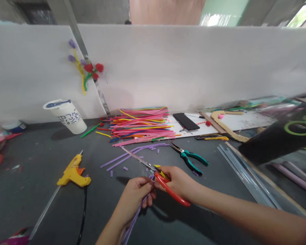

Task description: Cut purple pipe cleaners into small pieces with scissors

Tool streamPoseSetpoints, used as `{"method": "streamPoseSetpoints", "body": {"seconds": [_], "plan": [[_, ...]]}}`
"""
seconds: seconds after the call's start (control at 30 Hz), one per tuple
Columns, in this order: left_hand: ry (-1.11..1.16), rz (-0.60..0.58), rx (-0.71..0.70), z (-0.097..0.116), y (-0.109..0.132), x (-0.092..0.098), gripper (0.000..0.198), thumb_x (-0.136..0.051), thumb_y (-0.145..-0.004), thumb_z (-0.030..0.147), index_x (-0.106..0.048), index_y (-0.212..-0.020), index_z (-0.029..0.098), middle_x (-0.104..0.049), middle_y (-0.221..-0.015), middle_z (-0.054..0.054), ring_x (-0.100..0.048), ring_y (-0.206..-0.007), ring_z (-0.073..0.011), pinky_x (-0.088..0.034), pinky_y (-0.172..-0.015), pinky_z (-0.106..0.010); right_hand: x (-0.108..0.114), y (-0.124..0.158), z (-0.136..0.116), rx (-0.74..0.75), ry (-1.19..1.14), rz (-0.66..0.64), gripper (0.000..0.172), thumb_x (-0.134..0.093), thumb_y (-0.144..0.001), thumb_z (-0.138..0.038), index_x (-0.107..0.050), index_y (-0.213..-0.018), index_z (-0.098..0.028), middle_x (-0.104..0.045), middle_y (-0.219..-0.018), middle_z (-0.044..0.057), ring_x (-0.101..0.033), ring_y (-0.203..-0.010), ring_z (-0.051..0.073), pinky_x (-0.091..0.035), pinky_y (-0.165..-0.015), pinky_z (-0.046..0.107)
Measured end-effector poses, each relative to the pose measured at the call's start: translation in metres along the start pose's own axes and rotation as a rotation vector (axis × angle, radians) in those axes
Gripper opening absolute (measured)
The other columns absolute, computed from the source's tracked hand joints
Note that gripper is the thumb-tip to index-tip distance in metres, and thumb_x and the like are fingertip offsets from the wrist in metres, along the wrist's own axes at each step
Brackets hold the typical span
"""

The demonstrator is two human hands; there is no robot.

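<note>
My left hand (139, 194) is closed around a bundle of purple pipe cleaners (132, 226), whose ends rise out of the fingers. In my right hand (178, 182) is a pair of scissors (173, 195) with red handles and a bit of yellow by the pivot. Its blades point up and to the left, just above the bundle's tips. Short purple cut pieces (125, 168) lie scattered around the blades, beside a few long purple pipe cleaners (124, 158). Teal-handled pliers (190, 157) rest right of the scissors. Fingers partly hide the bundle's upper ends.
A yellow glue gun (73, 172) with its cord lies left of my hands. Behind are a white cup (70, 117), a pile of coloured pipe cleaners (142, 124), a black phone (186, 121) and a utility knife (211, 137). Clear glue sticks (244, 175) and a black cylinder (277, 136) are at right.
</note>
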State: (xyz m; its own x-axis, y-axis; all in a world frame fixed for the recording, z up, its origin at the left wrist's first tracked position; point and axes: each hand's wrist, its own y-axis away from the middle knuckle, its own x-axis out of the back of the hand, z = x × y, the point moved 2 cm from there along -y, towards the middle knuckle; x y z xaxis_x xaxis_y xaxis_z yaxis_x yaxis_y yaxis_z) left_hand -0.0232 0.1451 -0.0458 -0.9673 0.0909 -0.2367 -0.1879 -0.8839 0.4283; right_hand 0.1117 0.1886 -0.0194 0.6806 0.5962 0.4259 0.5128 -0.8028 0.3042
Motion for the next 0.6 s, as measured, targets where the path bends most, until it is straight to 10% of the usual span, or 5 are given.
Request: {"method": "streamPoseSetpoints", "body": {"seconds": [0.6], "plan": [[-0.093,0.004,-0.026,0.004,-0.001,-0.001,0.022,-0.06,-0.065,0.033,-0.059,-0.059,0.011,-0.057,-0.047,0.0,-0.042,-0.032,-0.0039,-0.027,-0.033,-0.015,0.007,0.002,-0.012,0.011,0.132,-0.052,0.01,-0.052,-0.068,-0.024,-0.048,-0.063,-0.016,-0.045,-0.055,-0.005,-0.038,-0.049,0.007,-0.031,-0.045,0.017]]}}
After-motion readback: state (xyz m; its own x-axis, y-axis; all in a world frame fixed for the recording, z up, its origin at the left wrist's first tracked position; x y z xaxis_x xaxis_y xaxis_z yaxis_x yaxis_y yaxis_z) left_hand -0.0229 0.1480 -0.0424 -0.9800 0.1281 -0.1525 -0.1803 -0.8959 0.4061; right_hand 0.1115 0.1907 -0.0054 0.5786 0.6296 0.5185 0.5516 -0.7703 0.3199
